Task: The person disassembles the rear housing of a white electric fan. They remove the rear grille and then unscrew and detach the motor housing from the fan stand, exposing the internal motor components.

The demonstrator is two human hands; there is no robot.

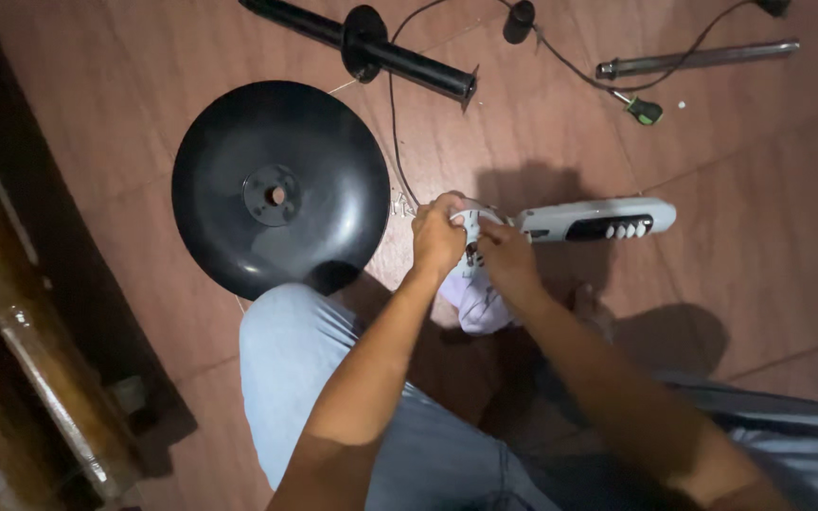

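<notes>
Seen from above, seated on a reddish-brown tiled floor (759,189), legs in light jeans (305,378).

Left hand (437,237): fingers clenched around the near end of a white control housing (598,220), knuckles up, right at the housing's rounded end. Right hand (506,260): fingers curled and pinched on the same end, touching the left hand, pressing at a small dark spot on the housing; whether a screw or small tool sits between the fingertips cannot be told. Both hands grasping, none released.

White control housing: lying flat on the floor, long axis running out to the right of the hands, dark panel with a row of pale push-buttons (617,229) facing up. Beneath the hands, a pale crumpled cloth (480,308) on the floor, between the knees.

Left of the hands, just beside the left knee: a round black base plate (333,161), domed side up, hub with a hole at centre. Above it: a black tube with a collar (362,43), lying aslant. Thin black cable (395,132) running from the top edge down to the hands. Upper right, well apart: a bare metal rod (698,59) and a screwdriver with a green-and-black handle (644,111). Far left: dark wooden furniture (21,331), partly in shadow.
</notes>
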